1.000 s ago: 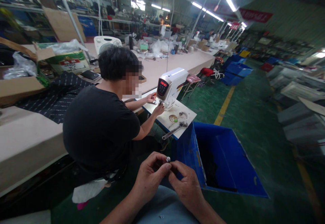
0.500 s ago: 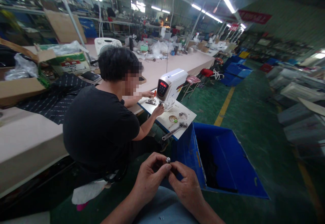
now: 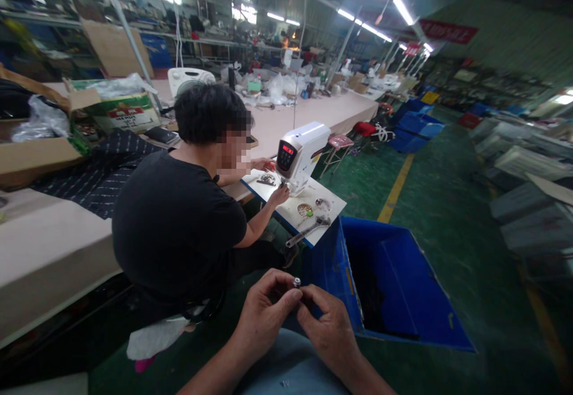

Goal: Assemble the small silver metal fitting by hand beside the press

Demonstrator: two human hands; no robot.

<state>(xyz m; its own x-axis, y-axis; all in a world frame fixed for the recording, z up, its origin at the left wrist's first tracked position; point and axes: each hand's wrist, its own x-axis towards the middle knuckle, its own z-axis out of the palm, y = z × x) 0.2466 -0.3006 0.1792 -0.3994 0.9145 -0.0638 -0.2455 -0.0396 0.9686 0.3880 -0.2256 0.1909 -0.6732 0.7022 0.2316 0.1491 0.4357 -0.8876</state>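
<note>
Both hands pinch a small silver metal stud (image 3: 296, 281) beside an open blue plastic crate (image 3: 403, 281).
Left hand (image 3: 264, 314) and right hand (image 3: 329, 326) meet fingertip to fingertip, left of the crate.

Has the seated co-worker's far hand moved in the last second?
Yes. That hand has slid left and slightly lower along the small white work table, away from the white machine.

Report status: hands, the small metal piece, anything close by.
Left hand and right hand together pinch small metal piece at fingertips. Blue bin close on the right. Seated co-worker just ahead, at white machine.
</note>
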